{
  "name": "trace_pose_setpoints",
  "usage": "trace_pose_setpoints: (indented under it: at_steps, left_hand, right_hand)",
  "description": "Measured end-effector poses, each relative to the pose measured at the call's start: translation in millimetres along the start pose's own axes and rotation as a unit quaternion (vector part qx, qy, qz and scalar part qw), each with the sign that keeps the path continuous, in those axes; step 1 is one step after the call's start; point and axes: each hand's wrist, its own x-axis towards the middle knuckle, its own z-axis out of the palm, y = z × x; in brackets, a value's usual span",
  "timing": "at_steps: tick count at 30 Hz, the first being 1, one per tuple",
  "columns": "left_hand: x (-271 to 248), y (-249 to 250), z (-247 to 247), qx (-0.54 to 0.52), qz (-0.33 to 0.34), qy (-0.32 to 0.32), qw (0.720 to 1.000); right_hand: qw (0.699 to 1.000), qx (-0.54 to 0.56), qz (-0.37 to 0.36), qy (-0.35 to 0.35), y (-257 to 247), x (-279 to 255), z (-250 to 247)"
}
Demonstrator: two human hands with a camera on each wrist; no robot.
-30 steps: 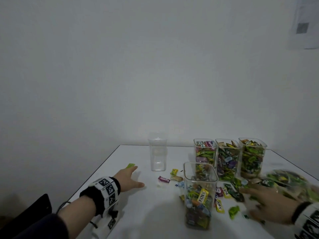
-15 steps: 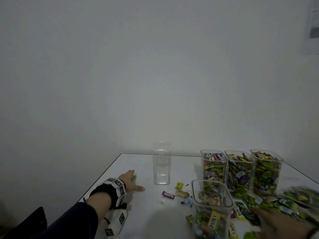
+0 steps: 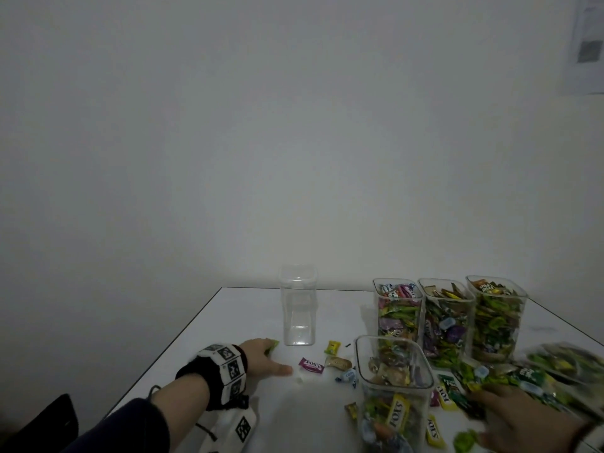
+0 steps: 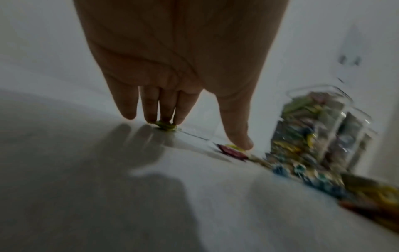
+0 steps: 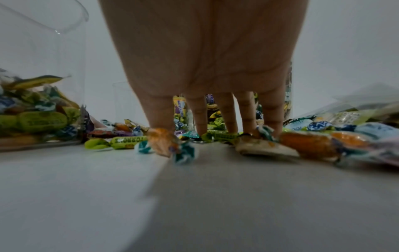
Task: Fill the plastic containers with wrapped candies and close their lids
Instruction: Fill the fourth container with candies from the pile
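My left hand (image 3: 266,356) lies flat on the white table (image 3: 202,338), its straight fingertips (image 4: 166,117) on a green wrapped candy (image 4: 166,127) (image 3: 274,344). Just beyond stands an empty clear container (image 3: 298,305). A half-filled container (image 3: 394,387) (image 5: 38,102) stands near me, without a lid. Three full lidless containers (image 3: 446,318) line the back right. My right hand (image 3: 513,416) (image 5: 215,133) spreads straight fingers down onto a loose candy pile (image 5: 259,145) (image 3: 483,377), gripping nothing.
Loose candies lie between the containers: purple (image 3: 311,365), yellow (image 3: 333,347), tan (image 3: 338,362), blue (image 3: 348,376). A blurred clear bag of candies (image 3: 575,361) sits at the far right. The table's left edge runs close to my left forearm; a dark object (image 3: 49,426) is beyond it.
My left hand slid forward until its fingertips came onto the green candy. My right hand stayed on the candy pile at the lower right. The head view shifted.
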Motion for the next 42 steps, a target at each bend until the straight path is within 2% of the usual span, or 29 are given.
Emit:
trace_pose_setpoints:
  at_steps: [8,16,19,23,26,32,38,42]
  left_hand:
    - [-11.3,50.0,27.3,0.105,0.077,-0.013,0.991]
    - [-5.9,70.9,34.9,0.12,0.175,-0.021,0.977]
    - [-0.2,80.6,34.5,0.125,0.212,-0.016,0.969]
    - [4.9,93.7,36.2,0.192,0.211,-0.035,0.958]
    - [5.2,96.0,36.6,0.239,0.226,-0.025,0.944]
    - [6.5,94.9,35.2,0.21,0.243,0.018,0.947]
    - [0.1,95.1,30.7,0.139,0.202,0.075,0.967]
    - [-9.5,97.2,26.3,0.099,0.189,0.108,0.971]
  right_hand:
    - [0.992,0.124,-0.02,0.017,-4.1,-0.5,-7.6]
    - [0.99,0.133,-0.023,-0.038,-9.8,-4.7,-12.1]
    - [0.993,0.113,-0.029,-0.034,-9.4,-7.7,-13.8]
    - [0.993,0.111,-0.028,-0.01,-8.4,-7.2,-14.0]
    - [0.992,0.119,-0.031,-0.001,-7.7,-7.0,-14.0]
    - [0.987,0.157,-0.031,0.02,-8.8,-9.1,-15.9]
    - [0.98,0.18,0.021,0.082,-8.8,-11.7,-20.3]
    - [0.977,0.177,0.023,0.118,-6.6,-11.9,-21.1]
